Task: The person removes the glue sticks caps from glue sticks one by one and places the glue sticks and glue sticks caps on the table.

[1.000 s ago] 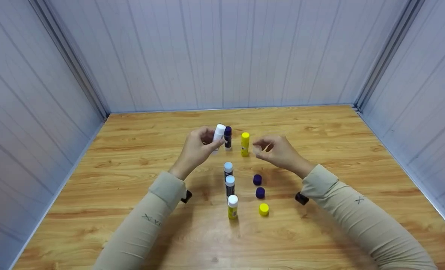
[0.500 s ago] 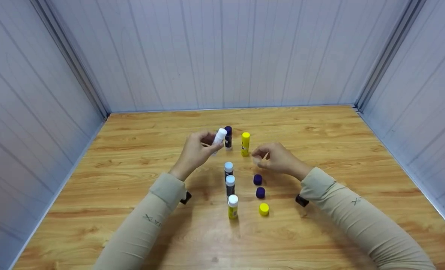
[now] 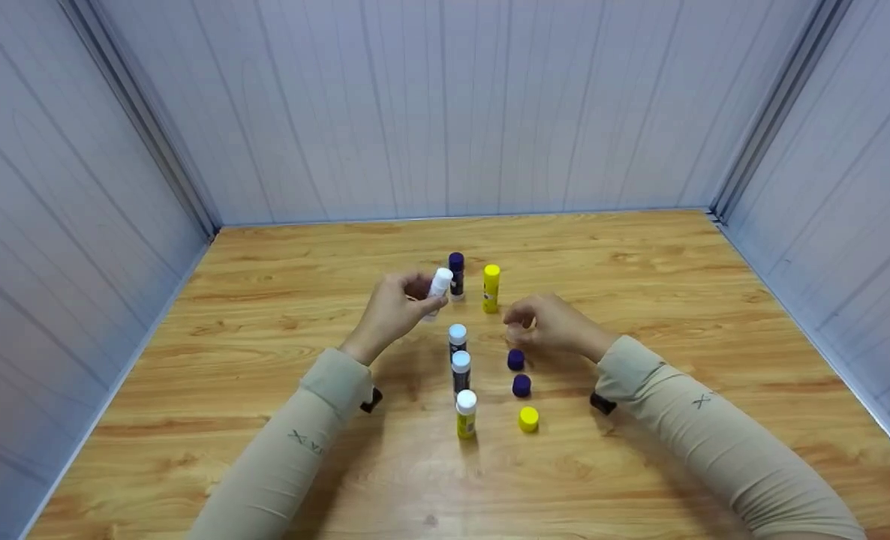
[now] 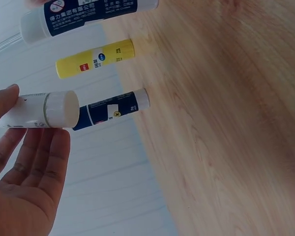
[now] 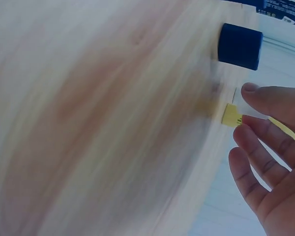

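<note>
Okay, hands?

Your left hand (image 3: 392, 311) is raised off the tabletop (image 3: 265, 300), fingers and thumb gripping a white stick (image 3: 440, 283), top leaning toward the right edge. Your right hand (image 3: 557, 324) is curved, pinching a pale see-through piece (image 3: 517, 333).

Unclear bits?

That piece: faint outline, can't identify it. Stick's upper end runs out of your left wrist view.

Positions?

Stick's in your left grip, roughly midway between the tabletop's side edges. Piece is at your right fingertips, just far-edge side of a purple cap (image 3: 516, 360).
</note>
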A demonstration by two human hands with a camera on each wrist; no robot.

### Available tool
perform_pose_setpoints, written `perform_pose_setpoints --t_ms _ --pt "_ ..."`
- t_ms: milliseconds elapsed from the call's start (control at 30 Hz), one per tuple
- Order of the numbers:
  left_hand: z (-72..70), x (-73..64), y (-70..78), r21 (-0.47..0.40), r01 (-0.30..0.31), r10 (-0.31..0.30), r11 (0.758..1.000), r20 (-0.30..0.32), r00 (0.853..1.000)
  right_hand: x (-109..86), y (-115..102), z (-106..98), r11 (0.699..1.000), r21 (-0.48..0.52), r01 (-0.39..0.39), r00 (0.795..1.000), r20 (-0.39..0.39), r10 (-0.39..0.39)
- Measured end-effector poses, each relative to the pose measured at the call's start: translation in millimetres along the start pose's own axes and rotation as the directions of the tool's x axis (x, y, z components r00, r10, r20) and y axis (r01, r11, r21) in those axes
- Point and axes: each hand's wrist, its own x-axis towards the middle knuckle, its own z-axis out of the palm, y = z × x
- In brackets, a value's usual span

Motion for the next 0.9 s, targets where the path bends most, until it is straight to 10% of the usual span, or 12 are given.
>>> perform_pose_setpoints --t_ms 900 --pt "22.2 5.2 -13.1 0.052 0.117 -0.124 0.992 0.158 0.98 4.6 0 3 0.997 -0.037 -0.062 0.992 0.11 0.066"
